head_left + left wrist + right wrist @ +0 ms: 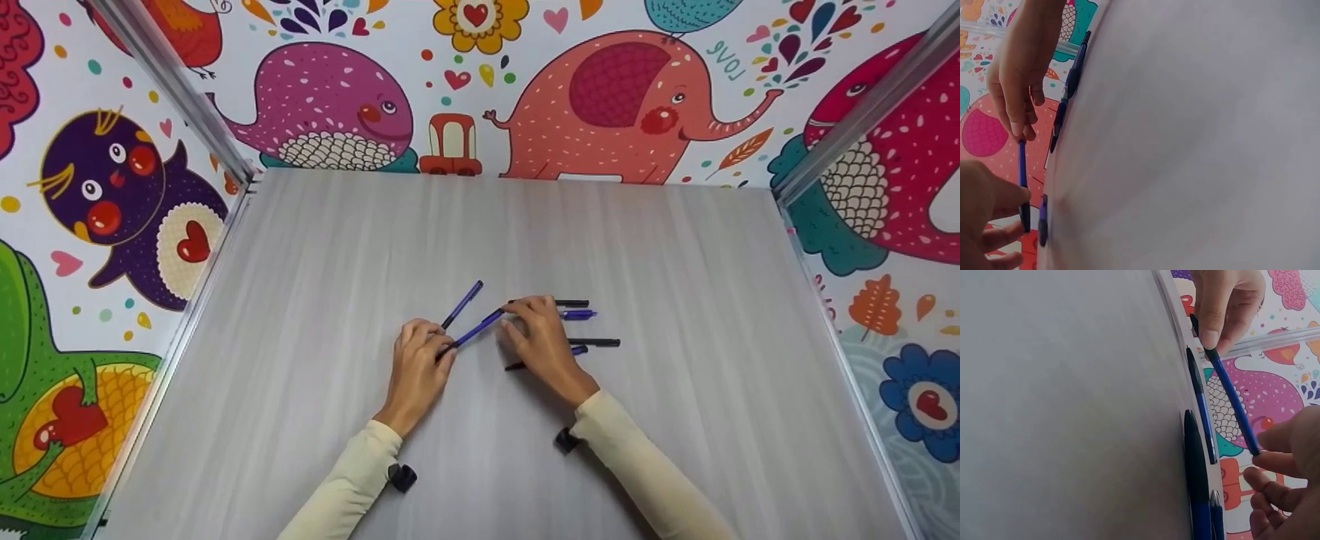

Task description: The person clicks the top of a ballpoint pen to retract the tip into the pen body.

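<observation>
A blue pen with a dark tip end (pixel 478 329) is held slantwise between both hands, above the tabletop. My left hand (pixel 417 367) pinches its dark lower end between thumb and fingers, seen closely in the right wrist view. At the other end, my right hand (pixel 546 345) pinches the pen with thumb and forefinger, its other fingers loosely bent. A second blue pen (pixel 463 303) lies on the table just beyond the left hand. Around and partly under the right hand lie a black pen (pixel 598 342), a purple-blue pen (pixel 580 316) and other pens, partly hidden.
The pale wood-grain table (pixel 337 262) carries the pens. Metal rails (pixel 180 97) and printed panels with cartoon animals border its back and sides. A small black device (pixel 403 477) sits on the left sleeve, another (pixel 567 440) on the right.
</observation>
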The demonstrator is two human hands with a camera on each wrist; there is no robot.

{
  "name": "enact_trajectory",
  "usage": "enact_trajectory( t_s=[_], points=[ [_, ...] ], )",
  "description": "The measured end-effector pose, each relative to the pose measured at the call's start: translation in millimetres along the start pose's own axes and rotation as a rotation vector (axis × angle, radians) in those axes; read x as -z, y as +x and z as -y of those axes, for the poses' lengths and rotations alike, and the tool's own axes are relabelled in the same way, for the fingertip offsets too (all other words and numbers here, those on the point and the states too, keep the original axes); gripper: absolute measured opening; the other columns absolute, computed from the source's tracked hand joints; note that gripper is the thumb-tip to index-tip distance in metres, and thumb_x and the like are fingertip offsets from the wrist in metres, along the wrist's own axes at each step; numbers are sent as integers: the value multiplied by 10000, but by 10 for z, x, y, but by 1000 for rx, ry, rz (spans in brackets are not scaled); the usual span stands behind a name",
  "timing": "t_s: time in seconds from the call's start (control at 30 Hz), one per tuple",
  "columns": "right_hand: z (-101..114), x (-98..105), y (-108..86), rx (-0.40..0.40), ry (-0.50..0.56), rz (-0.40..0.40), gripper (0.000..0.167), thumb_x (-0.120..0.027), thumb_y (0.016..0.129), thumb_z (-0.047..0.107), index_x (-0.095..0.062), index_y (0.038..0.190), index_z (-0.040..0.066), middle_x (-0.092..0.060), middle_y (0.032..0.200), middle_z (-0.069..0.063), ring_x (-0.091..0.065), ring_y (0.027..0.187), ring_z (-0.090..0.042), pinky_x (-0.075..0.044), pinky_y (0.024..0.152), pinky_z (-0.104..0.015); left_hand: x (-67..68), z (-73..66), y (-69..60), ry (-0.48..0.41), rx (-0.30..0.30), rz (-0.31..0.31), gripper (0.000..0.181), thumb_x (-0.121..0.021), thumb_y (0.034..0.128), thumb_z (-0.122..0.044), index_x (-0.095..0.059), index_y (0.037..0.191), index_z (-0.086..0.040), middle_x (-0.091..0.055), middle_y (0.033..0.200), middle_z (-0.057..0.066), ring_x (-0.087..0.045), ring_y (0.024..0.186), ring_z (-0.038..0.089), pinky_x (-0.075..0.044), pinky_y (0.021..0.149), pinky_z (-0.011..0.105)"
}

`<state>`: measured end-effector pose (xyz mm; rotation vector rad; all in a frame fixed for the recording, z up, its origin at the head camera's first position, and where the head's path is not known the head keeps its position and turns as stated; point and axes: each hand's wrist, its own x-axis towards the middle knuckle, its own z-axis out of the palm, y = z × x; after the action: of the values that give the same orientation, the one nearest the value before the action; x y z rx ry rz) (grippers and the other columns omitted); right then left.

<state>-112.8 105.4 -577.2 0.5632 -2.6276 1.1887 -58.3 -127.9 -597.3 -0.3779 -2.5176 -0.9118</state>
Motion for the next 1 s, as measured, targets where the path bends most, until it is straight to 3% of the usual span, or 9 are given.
enact_trajectory(
  t_s=[0.23,0.47,0.73,0.87,1.0],
  points=[
    [-21,146,-98,25,87,-151,161,-765,1048,96,-801,1186,20,-776,1159,-84,-631,1144,-273,-558,970,-451,-51,-200,86,-87,16,28,113,-886,915,-30,-808,990,-63,-771,970,53,-657,1033,278,-518,982,567],
    [-49,291,-102,73,191,-274,96,-774,1017,12,-791,1105,-20,-791,1039,-95,-708,981,-274,-604,833,-461,-148,-341,160,-221,67,71,137,-878,911,6,-822,1012,-67,-780,954,30,-677,984,234,-546,921,481],
    [18,496,-128,1,367,-269,119,-767,1002,-42,-795,1118,-27,-805,1016,-122,-761,899,-274,-594,855,-241,-207,-529,176,-313,92,113,154,-869,923,-1,-846,1073,-32,-789,974,38,-672,980,235,-543,883,423],
    [53,603,-148,-29,423,-250,163,-748,1010,-56,-780,1169,-38,-797,1063,-143,-765,915,-311,-591,848,-228,-238,-640,182,-379,116,151,141,-862,937,-20,-848,1076,-39,-796,977,30,-682,990,240,-541,884,416],
    [85,731,-150,-6,422,-217,166,-733,1039,-14,-781,1197,-29,-801,1110,-98,-766,936,-348,-594,849,-235,-256,-746,216,-451,153,191,135,-855,950,-42,-850,1084,-43,-806,985,30,-702,1009,235,-567,913,454]
  ],
)
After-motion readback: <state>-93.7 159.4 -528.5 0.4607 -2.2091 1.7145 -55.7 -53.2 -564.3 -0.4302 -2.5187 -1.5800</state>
